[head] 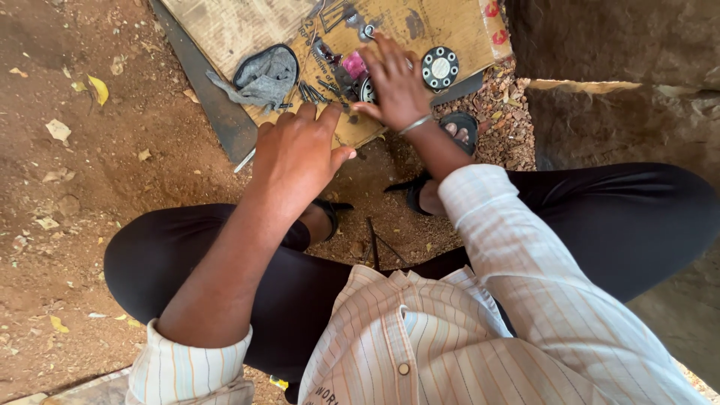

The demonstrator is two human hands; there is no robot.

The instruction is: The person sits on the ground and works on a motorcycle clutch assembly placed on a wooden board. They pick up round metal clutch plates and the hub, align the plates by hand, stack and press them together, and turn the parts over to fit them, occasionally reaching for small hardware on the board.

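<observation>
We see cardboard at 12 o'clock w/ rag at its 9, bolts betw. rag & right hand, disc at hand's 3. Left hand at bolts' 6.

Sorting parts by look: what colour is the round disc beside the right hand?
Black with a pale centre and light dots; the round disc shows in the head view.

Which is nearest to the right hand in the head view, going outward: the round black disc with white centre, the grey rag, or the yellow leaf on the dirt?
From the right hand:
1. Round black disc, just beside the hand on the cardboard sheet, toward the picture's right.
2. Grey rag, farther along the cardboard toward the picture's left, above the left hand.
3. Yellow leaf, far left on the bare dirt.
</observation>
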